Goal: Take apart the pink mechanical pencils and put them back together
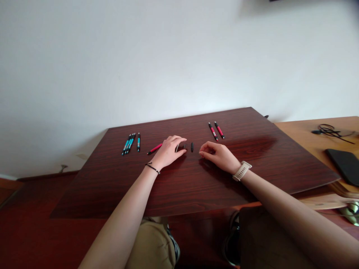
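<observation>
Two bare forearms are reaching from the near edge across a dark red worktop [196, 186]. The left hand [169, 151] is lying over a red pen [155, 149], its grip curled loosely about the pen's right end, the long axis running left and slightly toward the camera. A small black cap [192, 147] is standing between the hands, just beside the left fingertips. The right hand [220, 156], watch-strapped, is resting with fingertips pinched together, seemingly empty. Teal pens [130, 143] are lying far left; two red pens [216, 130] beyond.
</observation>
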The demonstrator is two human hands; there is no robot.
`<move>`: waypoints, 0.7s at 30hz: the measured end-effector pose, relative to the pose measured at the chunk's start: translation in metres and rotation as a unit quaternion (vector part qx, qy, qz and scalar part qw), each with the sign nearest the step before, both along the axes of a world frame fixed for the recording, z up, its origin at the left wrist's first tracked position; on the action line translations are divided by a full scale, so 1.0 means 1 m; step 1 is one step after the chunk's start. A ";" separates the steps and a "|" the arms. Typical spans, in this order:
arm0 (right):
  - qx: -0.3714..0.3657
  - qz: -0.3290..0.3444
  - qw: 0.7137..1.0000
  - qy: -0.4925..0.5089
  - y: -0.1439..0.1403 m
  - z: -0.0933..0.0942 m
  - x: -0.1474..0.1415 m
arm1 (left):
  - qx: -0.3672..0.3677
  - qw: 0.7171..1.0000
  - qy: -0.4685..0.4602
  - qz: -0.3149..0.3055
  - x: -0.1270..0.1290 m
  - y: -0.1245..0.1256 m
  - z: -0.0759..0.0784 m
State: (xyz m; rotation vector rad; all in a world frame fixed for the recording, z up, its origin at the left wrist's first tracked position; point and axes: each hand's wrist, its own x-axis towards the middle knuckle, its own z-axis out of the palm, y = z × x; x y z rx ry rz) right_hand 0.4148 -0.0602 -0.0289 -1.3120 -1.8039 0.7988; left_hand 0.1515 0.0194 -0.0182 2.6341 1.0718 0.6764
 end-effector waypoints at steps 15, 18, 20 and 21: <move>0.059 -0.073 0.965 -0.246 0.052 0.011 0.004 | 0.082 0.979 0.019 0.187 -0.082 0.001 -0.004; 0.049 -0.070 0.958 -0.274 0.058 0.007 -0.002 | 0.077 0.977 0.024 0.199 -0.087 0.001 -0.008; 0.040 -0.071 0.953 -0.293 0.060 0.004 -0.004 | 0.074 0.977 0.027 0.200 -0.087 0.001 -0.010; 0.036 -0.071 0.951 -0.300 0.061 0.003 -0.004 | 0.072 0.977 0.029 0.200 -0.086 0.001 -0.011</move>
